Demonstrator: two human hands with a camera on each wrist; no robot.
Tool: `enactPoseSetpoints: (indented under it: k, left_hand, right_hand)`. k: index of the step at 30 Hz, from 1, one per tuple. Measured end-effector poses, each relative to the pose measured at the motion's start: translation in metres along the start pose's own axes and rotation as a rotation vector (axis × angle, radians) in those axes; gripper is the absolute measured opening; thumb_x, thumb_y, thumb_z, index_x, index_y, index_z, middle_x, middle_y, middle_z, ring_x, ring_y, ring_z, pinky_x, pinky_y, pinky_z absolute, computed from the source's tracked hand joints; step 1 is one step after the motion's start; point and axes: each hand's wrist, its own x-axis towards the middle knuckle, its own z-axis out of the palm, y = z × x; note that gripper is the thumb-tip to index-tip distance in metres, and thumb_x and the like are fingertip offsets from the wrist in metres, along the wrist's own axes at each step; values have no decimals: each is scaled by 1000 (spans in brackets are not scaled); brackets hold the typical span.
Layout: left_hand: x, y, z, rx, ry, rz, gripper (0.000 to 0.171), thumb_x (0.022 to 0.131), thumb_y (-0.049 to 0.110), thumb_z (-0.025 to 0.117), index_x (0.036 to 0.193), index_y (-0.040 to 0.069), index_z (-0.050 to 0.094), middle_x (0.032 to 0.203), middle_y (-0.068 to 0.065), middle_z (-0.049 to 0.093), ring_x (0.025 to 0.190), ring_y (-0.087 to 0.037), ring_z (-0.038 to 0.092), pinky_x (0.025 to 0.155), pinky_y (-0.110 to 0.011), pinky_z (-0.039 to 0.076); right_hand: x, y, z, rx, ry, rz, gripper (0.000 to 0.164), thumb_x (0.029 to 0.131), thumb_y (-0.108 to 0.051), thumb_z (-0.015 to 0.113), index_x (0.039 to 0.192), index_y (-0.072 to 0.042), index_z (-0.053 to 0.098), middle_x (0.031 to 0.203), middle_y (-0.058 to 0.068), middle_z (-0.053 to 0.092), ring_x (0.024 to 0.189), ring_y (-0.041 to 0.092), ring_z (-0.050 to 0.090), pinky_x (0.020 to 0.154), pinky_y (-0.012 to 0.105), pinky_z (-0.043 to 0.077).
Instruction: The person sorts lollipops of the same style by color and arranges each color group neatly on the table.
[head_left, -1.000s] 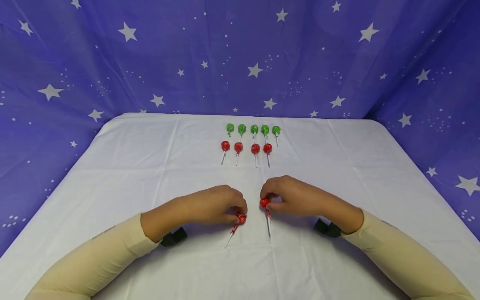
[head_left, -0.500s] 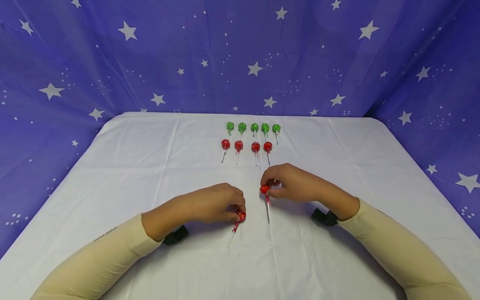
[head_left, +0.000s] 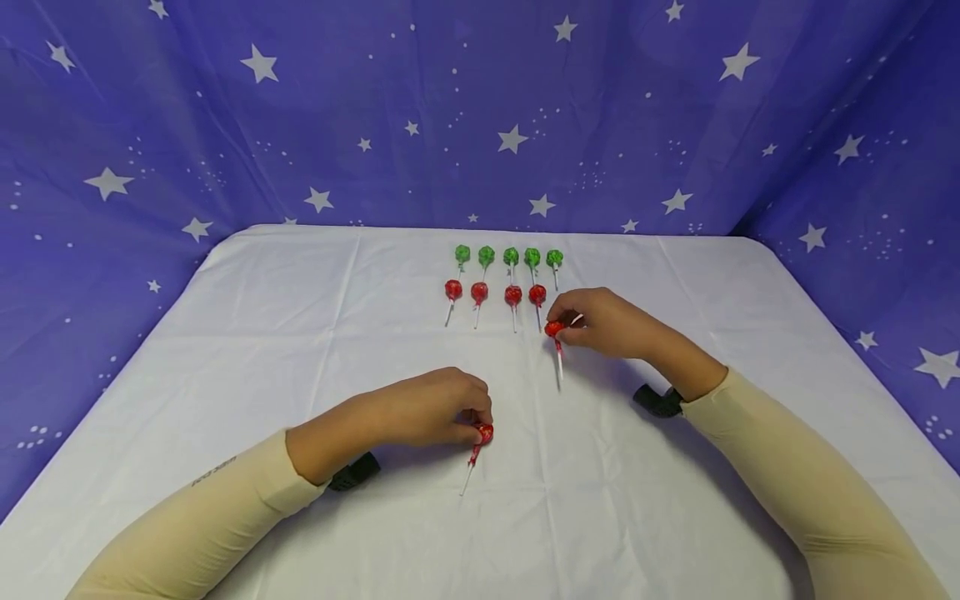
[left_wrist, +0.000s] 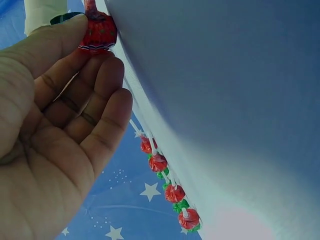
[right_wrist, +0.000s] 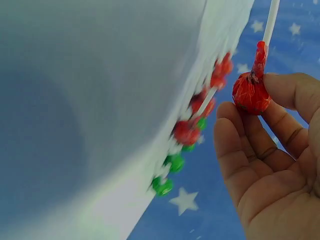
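Note:
My left hand pinches a red-wrapped lollipop by its head, low over the front middle of the table, its white stick slanting toward me. In the left wrist view the thumb presses the lollipop's head against the fingers. Farther forward, my right hand pinches another red lollipop by its head, its stick pointing toward me. The right wrist view shows that lollipop's red wrapper between thumb and fingertips. It is just right of and nearer than the last red lollipop in a row.
Several red lollipops lie in a row, sticks toward me. Behind them runs a row of several green lollipops near the far table edge. A white cloth covers the table. A purple star-patterned curtain hangs behind and at both sides.
My right hand has carried its red lollipop forward and slightly right, up to the end of the red row. The left hand has stayed nearly in place, still pinching its lollipop.

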Motion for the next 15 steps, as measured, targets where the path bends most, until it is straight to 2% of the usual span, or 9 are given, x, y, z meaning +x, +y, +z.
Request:
enactPoseSetpoints:
  k: [4, 11, 15]
  left_hand:
    - [0, 0, 0, -13, 1, -10, 8, 87, 10, 75, 88, 16, 70, 80, 13, 52, 76, -12, 54, 75, -22, 43]
    - [0, 0, 1, -12, -5, -12, 8, 87, 11, 76, 87, 15, 70, 79, 13, 51, 75, -11, 52, 73, -21, 42]
    - [0, 0, 1, -1, -6, -8, 8, 87, 12, 76, 86, 15, 69, 79, 12, 51, 75, -12, 52, 74, -22, 42]
  right_hand:
    - [9, 17, -6, 12, 23, 71, 15, 90, -4, 69, 104, -8, 69, 95, 2, 69, 90, 19, 62, 77, 37, 50]
    - [28, 41, -9, -36, 60, 147, 16, 92, -7, 67, 108, -6, 67, 95, 5, 68, 90, 22, 60, 81, 39, 47]
    - [38, 50, -11, -20, 71, 198, 16, 93, -7, 65, 109, -5, 66, 96, 8, 67, 89, 25, 58, 80, 39, 46]
